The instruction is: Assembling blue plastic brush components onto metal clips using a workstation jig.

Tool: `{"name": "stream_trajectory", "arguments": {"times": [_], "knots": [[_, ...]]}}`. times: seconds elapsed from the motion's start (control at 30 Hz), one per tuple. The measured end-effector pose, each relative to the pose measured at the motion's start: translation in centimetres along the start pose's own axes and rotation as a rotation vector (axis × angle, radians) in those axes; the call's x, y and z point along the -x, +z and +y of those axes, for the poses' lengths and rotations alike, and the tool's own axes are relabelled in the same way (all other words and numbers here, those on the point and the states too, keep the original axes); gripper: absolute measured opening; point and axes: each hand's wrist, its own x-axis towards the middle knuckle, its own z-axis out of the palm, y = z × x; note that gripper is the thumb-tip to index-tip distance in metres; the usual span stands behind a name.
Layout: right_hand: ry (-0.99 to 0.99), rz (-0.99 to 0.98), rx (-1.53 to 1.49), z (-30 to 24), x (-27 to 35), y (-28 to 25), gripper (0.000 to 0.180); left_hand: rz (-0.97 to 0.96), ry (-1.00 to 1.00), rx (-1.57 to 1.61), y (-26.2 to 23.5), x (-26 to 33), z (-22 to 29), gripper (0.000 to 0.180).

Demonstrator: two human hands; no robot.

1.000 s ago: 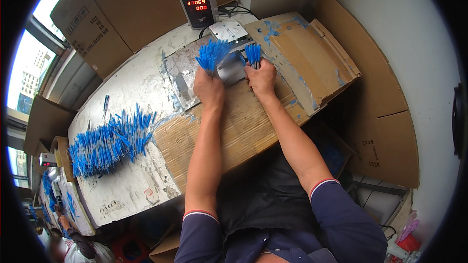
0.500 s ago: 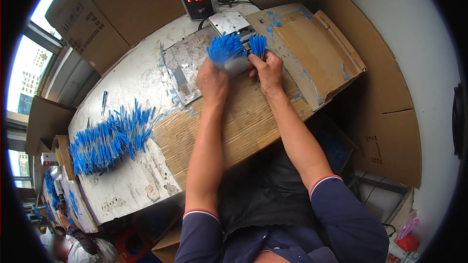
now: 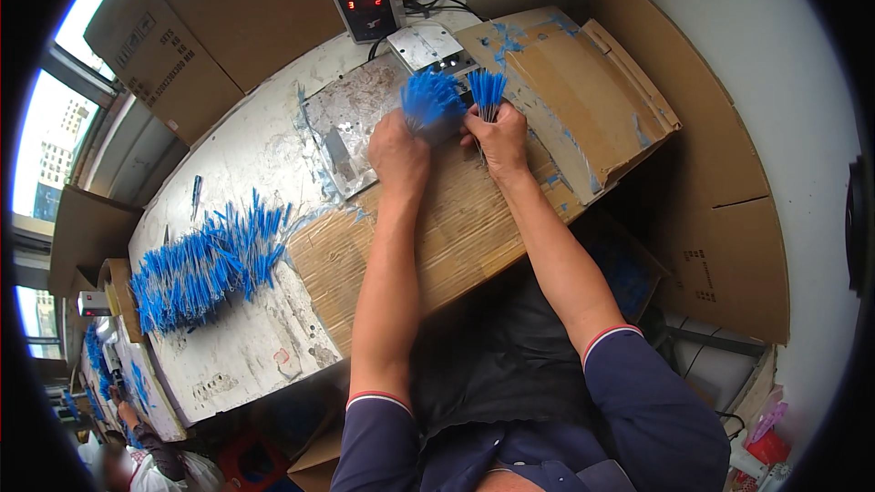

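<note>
Upright in my left hand (image 3: 399,149) is a thick bundle of blue-tipped wires (image 3: 432,96), its fanned tops a little blurred; the fingers are closed round the pale stems. Close on its right, my right hand (image 3: 501,138) pinches a smaller bundle of blue-tipped wires (image 3: 488,87), with thin stems sticking out below the fingers. Both hands are above the near edge of a worn metal plate (image 3: 351,123) and a cardboard sheet (image 3: 410,210). Just beyond the bundles lies a small metal device (image 3: 427,46), partly hidden by them.
A large pile of blue-tipped wires (image 3: 205,264) lies on the white table (image 3: 237,346) at left, near a dark pen-like tool (image 3: 196,196). Behind stands a box with a red digital display (image 3: 366,0). A cardboard box (image 3: 574,91) sits at right. Another person's hand (image 3: 128,415) shows lower left.
The left hand's bundle has shifted slightly right, closer to the right hand's bundle. The lit digits on the display box have changed. The right hand stays almost where it was.
</note>
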Motion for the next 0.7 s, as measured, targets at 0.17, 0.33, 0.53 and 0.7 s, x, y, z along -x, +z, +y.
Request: {"name": "stream_trajectory", "arguments": {"times": [0.17, 0.33, 0.53, 0.7], "knots": [[0.032, -0.003, 0.017, -0.1, 0.4, 0.0, 0.008, 0.06, 0.034, -0.035, 0.1, 0.1, 0.2, 0.012], [-0.027, 0.088, 0.177, 0.4, 0.0, 0.7, 0.006, 0.154, -0.079, 0.073, -0.5, -0.2, 1.0, 0.012], [-0.046, 0.107, 0.384, 0.4, -0.5, 1.7, 0.007, 0.205, -0.211, 0.224, -1.0, -0.2, 0.9, 0.022], [-0.09, 0.116, 0.491, 0.6, -1.5, 1.7, 0.008, 0.195, -0.217, 0.221, -0.7, -0.3, 1.1, 0.021]]}}
